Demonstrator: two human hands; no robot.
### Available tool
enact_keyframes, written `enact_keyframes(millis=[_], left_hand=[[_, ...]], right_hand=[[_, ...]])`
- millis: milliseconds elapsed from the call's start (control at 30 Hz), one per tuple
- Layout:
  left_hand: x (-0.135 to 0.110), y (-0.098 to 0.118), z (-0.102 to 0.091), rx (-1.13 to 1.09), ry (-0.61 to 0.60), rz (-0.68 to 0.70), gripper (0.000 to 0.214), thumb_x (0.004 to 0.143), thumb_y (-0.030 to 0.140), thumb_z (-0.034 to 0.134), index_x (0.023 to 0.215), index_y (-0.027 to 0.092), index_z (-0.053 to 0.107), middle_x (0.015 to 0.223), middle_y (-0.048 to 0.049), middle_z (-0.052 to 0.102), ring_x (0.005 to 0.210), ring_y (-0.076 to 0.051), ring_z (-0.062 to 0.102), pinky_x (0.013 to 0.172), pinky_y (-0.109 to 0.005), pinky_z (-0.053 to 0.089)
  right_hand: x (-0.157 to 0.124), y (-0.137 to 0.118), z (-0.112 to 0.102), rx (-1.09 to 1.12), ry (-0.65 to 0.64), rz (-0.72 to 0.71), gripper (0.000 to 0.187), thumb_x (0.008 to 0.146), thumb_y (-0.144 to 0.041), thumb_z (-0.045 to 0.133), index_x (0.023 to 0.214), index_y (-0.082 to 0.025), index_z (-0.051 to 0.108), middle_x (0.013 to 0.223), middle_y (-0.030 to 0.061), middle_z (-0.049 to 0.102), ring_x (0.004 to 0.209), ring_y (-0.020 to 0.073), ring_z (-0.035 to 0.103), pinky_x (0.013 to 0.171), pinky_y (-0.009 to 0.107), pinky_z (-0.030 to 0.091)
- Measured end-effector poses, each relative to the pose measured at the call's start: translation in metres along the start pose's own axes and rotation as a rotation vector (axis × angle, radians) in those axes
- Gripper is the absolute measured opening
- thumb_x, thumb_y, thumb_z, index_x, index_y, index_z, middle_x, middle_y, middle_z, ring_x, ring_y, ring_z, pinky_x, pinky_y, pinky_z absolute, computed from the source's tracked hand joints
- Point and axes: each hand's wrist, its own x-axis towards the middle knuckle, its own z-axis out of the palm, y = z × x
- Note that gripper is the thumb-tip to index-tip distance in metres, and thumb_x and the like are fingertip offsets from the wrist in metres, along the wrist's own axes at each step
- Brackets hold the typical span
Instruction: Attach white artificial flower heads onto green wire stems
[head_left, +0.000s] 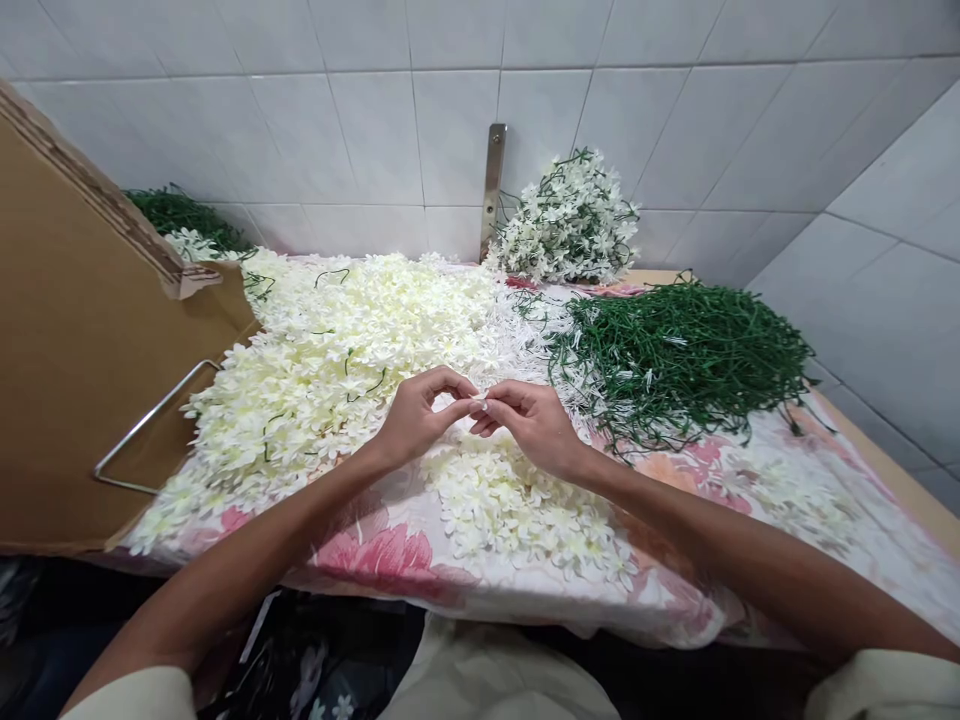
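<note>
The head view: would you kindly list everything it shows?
Loose artificial blossoms: many, cream, across the cloth
Blossom pile: one, cream, nearest the person
Green stems: one heap, dark green, right
Flower bunch: one, white, by the wall
Green bunch: one, dark green, back left
Floral cloth: one, pink-white, over table
Cardboard sheet: one, brown, left
Bent metal rod: one, silver, on cardboard
Metal bracket: one, silver, on tiled wall
Left hand: one, pinching a blossom
Right hand: one, pinching the same blossom

No text, label, brand, number or sign can be read anywhere in this view; nothing here is legible.
</note>
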Motion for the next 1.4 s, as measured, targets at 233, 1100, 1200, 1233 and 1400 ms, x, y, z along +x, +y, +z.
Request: enact_keyframes(millis=[233, 1100, 1200, 1233, 1400], left_hand=[[0.001, 0.001, 0.002, -0.074, -0.044, -0.109, 0.021, 0.073, 0.035, 0.074, 0.077, 0.015, 0.069, 0.078, -0.0061, 0.068, 0.075, -0.016, 0.062, 0.071, -0.028, 0.049], [-0.007, 0.014, -0.002, 0.070, -0.276, -0.276, 0.026, 0.072, 0.043, 0.072, 0.090, 0.024, 0.070, 0.084, -0.0056, 0.064, 0.079, -0.021, 0.063, 0.068, -0.028, 0.052], [-0.006, 0.009, -0.003, 0.184, -0.272, -0.181, 0.026, 0.074, 0.045, 0.070, 0.090, 0.024, 0.070, 0.087, -0.0056, 0.066, 0.081, -0.022, 0.062, 0.073, -0.028, 0.050], [-0.005, 0.008, -0.004, 0.216, -0.270, -0.163, 0.026, 0.075, 0.045, 0.069, 0.090, 0.023, 0.069, 0.089, -0.0056, 0.066, 0.082, -0.022, 0.062, 0.073, -0.029, 0.050], [-0.001, 0.003, -0.009, 0.389, -0.204, -0.060, 0.025, 0.080, 0.045, 0.064, 0.091, 0.023, 0.067, 0.091, -0.0048, 0.067, 0.081, -0.021, 0.061, 0.074, -0.029, 0.047]], right_hand=[[-0.005, 0.003, 0.000, -0.204, 0.100, -0.111, 0.026, 0.082, -0.041, 0.065, 0.077, -0.016, 0.065, 0.065, 0.0025, 0.068, 0.059, 0.0152, 0.068, 0.060, 0.029, 0.058], [-0.193, 0.001, -0.154, -1.426, 0.935, -0.316, 0.014, 0.085, -0.020, 0.056, 0.080, -0.020, 0.069, 0.094, 0.0104, 0.071, 0.090, 0.0260, 0.065, 0.081, 0.044, 0.053], [-0.203, 0.012, -0.157, -1.594, 0.828, -0.146, 0.015, 0.084, -0.017, 0.056, 0.078, -0.020, 0.070, 0.099, 0.0100, 0.071, 0.103, 0.0298, 0.059, 0.088, 0.049, 0.046], [-0.203, 0.015, -0.155, -1.635, 0.793, -0.100, 0.015, 0.084, -0.016, 0.056, 0.079, -0.020, 0.070, 0.101, 0.0087, 0.071, 0.107, 0.0307, 0.057, 0.092, 0.052, 0.042], [-0.199, 0.022, -0.144, -1.660, 0.795, -0.064, 0.016, 0.084, -0.015, 0.055, 0.089, -0.021, 0.069, 0.106, 0.0063, 0.071, 0.112, 0.0302, 0.055, 0.099, 0.055, 0.034]])
